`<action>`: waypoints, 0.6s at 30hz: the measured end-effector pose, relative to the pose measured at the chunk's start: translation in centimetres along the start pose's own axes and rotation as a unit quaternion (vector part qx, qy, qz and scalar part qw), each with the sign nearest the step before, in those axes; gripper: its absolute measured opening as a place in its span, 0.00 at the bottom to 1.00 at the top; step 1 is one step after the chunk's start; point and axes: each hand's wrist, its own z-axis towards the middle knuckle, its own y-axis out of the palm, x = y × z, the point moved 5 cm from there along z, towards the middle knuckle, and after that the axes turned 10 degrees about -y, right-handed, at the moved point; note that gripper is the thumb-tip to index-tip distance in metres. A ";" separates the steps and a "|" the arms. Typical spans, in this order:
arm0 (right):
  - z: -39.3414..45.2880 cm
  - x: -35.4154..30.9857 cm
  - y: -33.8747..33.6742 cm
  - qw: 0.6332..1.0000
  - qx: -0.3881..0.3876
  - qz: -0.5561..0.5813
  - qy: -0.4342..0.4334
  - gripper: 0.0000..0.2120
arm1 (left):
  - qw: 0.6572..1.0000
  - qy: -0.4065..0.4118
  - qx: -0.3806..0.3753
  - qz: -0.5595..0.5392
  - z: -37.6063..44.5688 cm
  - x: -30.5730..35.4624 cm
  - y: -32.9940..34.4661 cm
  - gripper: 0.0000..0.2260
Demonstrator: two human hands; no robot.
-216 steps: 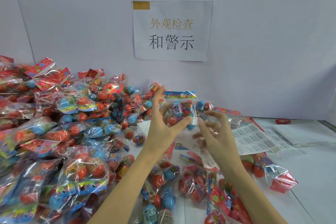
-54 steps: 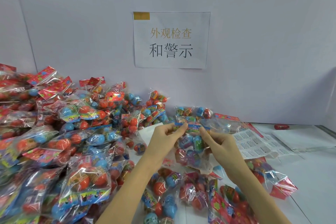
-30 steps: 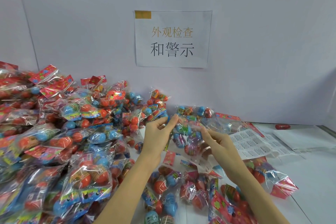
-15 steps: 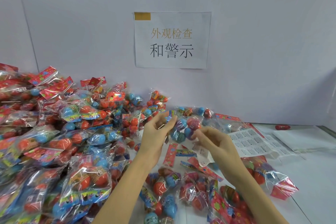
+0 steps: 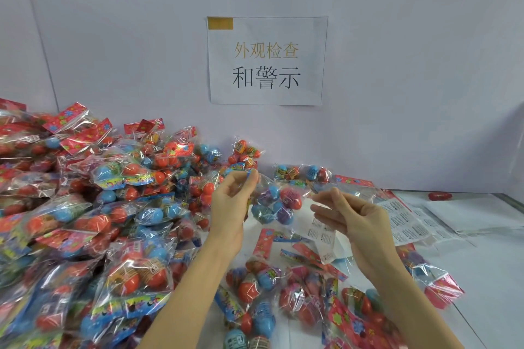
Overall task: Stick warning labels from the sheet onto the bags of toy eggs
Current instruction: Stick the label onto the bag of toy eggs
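Above the white table (image 5: 482, 278), in the single head view, I am holding one clear bag of toy eggs (image 5: 276, 204) up between my two hands. My left hand (image 5: 229, 207) pinches the bag's upper left corner, thumb and fingertips curled together on the film. My right hand (image 5: 357, 215) pinches the plastic on the bag's right side, fingers curled narrow around it. White printed label material (image 5: 323, 235) hangs just under that hand; I cannot tell whether it is already stuck to the bag or loose.

The label sheet (image 5: 408, 221) lies flat on the table just right of my right hand, with its rows of small printed labels facing up.

I judge the step in hand to be positioning this bag for its label, or checking one just placed. To do it well I should pull the film taut between both pinches, so the label meets a smooth patch and not a crease over an egg.

A high pile of bagged eggs (image 5: 85, 221) crowds the whole left side, close against my left forearm. More bags (image 5: 283, 292) lie scattered beneath my wrists. Open table shows only at right and lower right, beyond the sheet. The wall (image 5: 397, 65), bearing a paper sign (image 5: 266, 61), closes the back, and a loose red egg (image 5: 439, 195) lies near it.
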 end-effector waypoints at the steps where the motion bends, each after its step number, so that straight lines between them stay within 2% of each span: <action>1: 0.0 -0.1 0.0 1.000 -0.002 -0.004 -0.002 0.15 | 1.000 0.001 -0.005 -0.001 0.1 0.1 -0.1 0.07; 6: -0.7 0.3 2.1 0.995 -0.065 -0.074 0.008 0.16 | 0.999 0.011 -0.037 0.022 -0.4 -0.5 1.0 0.10; 13: -1.0 0.7 2.3 0.998 -0.040 -0.003 0.054 0.12 | 0.999 0.014 -0.021 0.024 -0.4 -0.7 1.2 0.03; 18: -1.0 0.4 2.4 0.997 -0.056 -0.025 0.049 0.13 | 0.999 0.042 0.011 0.032 -0.7 -0.9 1.3 0.01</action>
